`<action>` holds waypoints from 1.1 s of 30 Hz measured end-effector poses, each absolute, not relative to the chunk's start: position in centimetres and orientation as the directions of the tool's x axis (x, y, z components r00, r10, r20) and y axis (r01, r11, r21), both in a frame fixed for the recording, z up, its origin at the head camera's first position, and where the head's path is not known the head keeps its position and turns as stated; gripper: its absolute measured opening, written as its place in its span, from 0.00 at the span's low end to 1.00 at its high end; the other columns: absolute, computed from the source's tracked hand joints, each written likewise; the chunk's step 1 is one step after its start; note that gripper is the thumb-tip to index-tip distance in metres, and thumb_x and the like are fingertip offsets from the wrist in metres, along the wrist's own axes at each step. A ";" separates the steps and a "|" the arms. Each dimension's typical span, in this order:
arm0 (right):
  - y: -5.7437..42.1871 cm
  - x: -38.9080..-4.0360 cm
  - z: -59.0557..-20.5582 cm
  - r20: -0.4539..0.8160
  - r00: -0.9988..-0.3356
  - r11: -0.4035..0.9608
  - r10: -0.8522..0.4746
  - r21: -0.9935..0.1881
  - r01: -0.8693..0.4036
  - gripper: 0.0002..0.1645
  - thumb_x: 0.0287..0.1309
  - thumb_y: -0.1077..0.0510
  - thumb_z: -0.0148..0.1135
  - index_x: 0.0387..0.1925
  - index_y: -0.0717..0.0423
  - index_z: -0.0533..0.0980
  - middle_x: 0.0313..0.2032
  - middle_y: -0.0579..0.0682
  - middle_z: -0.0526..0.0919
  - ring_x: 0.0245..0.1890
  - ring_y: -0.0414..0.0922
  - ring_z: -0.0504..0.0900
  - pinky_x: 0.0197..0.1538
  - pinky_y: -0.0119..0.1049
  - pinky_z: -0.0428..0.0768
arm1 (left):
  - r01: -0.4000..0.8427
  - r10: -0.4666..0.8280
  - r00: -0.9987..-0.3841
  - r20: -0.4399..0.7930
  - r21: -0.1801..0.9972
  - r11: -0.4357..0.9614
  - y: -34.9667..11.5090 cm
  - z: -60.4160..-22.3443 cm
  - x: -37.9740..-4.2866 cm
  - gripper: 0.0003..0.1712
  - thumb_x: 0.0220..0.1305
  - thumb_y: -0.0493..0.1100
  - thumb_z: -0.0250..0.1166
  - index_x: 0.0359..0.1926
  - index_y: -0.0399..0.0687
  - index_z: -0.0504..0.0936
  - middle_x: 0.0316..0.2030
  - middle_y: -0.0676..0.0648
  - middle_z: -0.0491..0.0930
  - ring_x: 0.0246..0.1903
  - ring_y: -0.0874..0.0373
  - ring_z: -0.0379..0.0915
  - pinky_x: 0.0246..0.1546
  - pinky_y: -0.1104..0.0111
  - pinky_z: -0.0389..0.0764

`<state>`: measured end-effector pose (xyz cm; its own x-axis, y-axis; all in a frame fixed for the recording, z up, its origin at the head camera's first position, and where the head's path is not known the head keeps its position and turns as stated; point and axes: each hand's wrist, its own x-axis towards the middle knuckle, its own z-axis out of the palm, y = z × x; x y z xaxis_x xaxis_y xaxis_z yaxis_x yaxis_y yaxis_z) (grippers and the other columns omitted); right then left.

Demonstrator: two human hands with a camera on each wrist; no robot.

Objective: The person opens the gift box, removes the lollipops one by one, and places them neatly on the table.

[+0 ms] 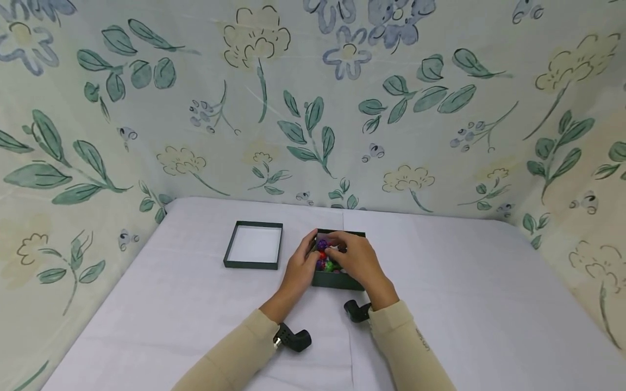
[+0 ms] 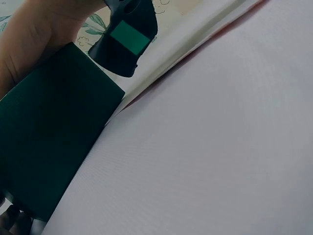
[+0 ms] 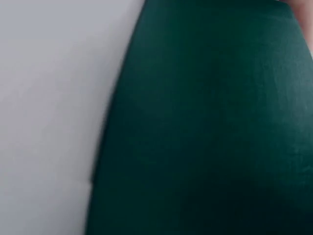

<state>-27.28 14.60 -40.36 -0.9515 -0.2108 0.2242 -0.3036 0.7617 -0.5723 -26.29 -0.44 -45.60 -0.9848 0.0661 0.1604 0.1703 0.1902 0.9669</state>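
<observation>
An uncovered dark green box (image 1: 337,280) stands on the white table, holding several small shiny balls (image 1: 322,244) in purple, red and green. My left hand (image 1: 298,267) grips the box's left wall, thumb on the inner side. Over the contents, my right hand (image 1: 359,259) reaches in with bent fingers and thumb; whether they pinch a ball is hidden. The left wrist view shows the box's green wall (image 2: 54,132), part of the right hand (image 2: 36,36) above it, and dark fingertips (image 2: 17,220) at the lower left corner. Green wall (image 3: 205,117) fills most of the right wrist view.
Left of the box lies a shallow square lid (image 1: 251,266), dark green edged with a white inside. Black wrist cameras (image 1: 295,339) hang below both wrists. A white cloth (image 1: 489,304) covers the table, and a flower-patterned curtain (image 1: 313,70) rises behind it.
</observation>
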 end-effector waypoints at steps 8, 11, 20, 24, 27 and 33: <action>13.7 -27.8 -40.5 0.257 -0.935 0.730 -0.245 -0.585 -0.352 0.18 0.58 0.57 0.67 0.51 0.54 0.80 0.41 0.52 0.86 0.40 0.48 0.84 0.46 0.45 0.82 | 0.190 0.057 -0.982 0.182 0.963 0.191 -0.5 -45.7 -26.1 0.31 0.69 0.40 0.48 0.72 0.58 0.61 0.70 0.48 0.62 0.69 0.55 0.55 0.68 0.56 0.58; 13.4 -27.9 -40.8 0.271 -0.930 0.735 -0.249 -0.572 -0.363 0.18 0.57 0.58 0.67 0.50 0.55 0.81 0.40 0.52 0.86 0.41 0.48 0.84 0.47 0.45 0.82 | 0.193 0.055 -0.981 0.185 0.961 0.198 -0.6 -45.8 -26.0 0.30 0.69 0.41 0.48 0.72 0.58 0.61 0.70 0.48 0.62 0.69 0.55 0.55 0.68 0.55 0.57; 13.1 -28.5 -41.1 0.245 -0.935 0.771 -0.256 -0.531 -0.351 0.19 0.59 0.55 0.66 0.52 0.53 0.81 0.46 0.52 0.85 0.42 0.46 0.82 0.49 0.45 0.81 | 0.213 0.053 -0.977 0.206 0.956 0.202 -0.7 -45.9 -26.4 0.31 0.70 0.41 0.48 0.72 0.59 0.60 0.70 0.51 0.61 0.69 0.58 0.55 0.68 0.59 0.59; 13.1 -28.4 -40.9 0.253 -0.933 0.774 -0.256 -0.525 -0.355 0.18 0.59 0.55 0.66 0.51 0.52 0.81 0.44 0.51 0.85 0.40 0.46 0.82 0.47 0.45 0.81 | 0.221 0.055 -0.975 0.214 0.956 0.191 -0.6 -45.9 -26.6 0.31 0.70 0.41 0.49 0.73 0.56 0.60 0.70 0.52 0.61 0.69 0.59 0.55 0.67 0.61 0.60; 13.4 -28.3 -41.0 0.267 -0.929 0.761 -0.255 -0.538 -0.364 0.17 0.59 0.56 0.66 0.50 0.52 0.81 0.41 0.50 0.86 0.37 0.45 0.82 0.45 0.45 0.81 | 0.217 0.058 -0.976 0.210 0.959 0.182 -0.4 -46.0 -26.6 0.31 0.69 0.40 0.49 0.73 0.56 0.60 0.69 0.52 0.62 0.68 0.59 0.56 0.67 0.62 0.61; 13.5 -28.4 -41.2 0.245 -0.934 0.754 -0.259 -0.553 -0.354 0.16 0.59 0.56 0.66 0.50 0.53 0.81 0.40 0.51 0.86 0.36 0.44 0.83 0.43 0.44 0.82 | 0.196 0.023 -0.980 0.196 0.960 0.198 -0.3 -46.2 -26.4 0.32 0.67 0.42 0.48 0.72 0.61 0.61 0.69 0.52 0.63 0.68 0.57 0.56 0.67 0.58 0.60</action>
<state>-28.39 13.49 -41.23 -0.9342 -0.2587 0.2455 -0.3542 0.7540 -0.5533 -26.43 -0.29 -46.24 -0.9804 0.0231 0.1957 0.1964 0.1983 0.9603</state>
